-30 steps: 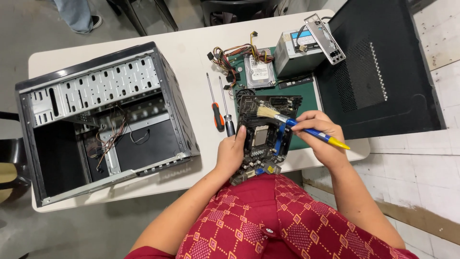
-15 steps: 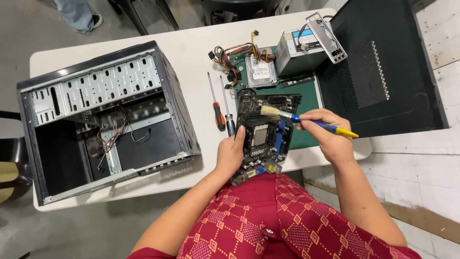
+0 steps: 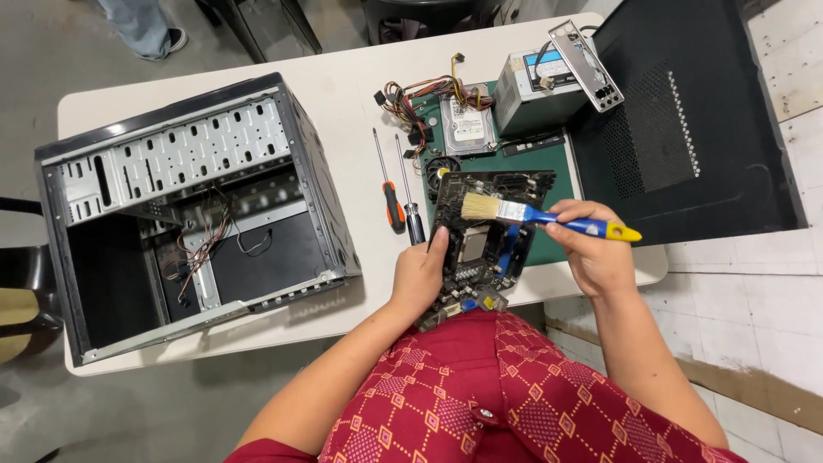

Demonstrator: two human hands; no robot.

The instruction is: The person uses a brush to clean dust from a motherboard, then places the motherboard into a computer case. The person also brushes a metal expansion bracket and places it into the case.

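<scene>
**Brush on the board, board half off the table**

The right hand (image 3: 596,253) is closed round the blue-and-yellow handle of a brush (image 3: 523,214), bristles on the upper middle of the motherboard (image 3: 484,244). The left hand (image 3: 420,279) is clamped on the board's left edge, thumb along the side. The board lies at the table's (image 3: 343,86) near edge, its lower end past the rim toward the lap, its upper end over the green mat (image 3: 549,171).

Risks, as I judge them: with only one side gripped, a hard brush stroke could tip the board off the near edge. Bristles could catch on the socket or small parts and bend them. The two screwdrivers (image 3: 399,201), just left of the board, could be knocked and roll.

Against the frame half a second earlier, the brush head sits slightly further left and lower on the board; the left hand's hold looks unchanged. The open case (image 3: 189,214) fills the table's left end.
</scene>
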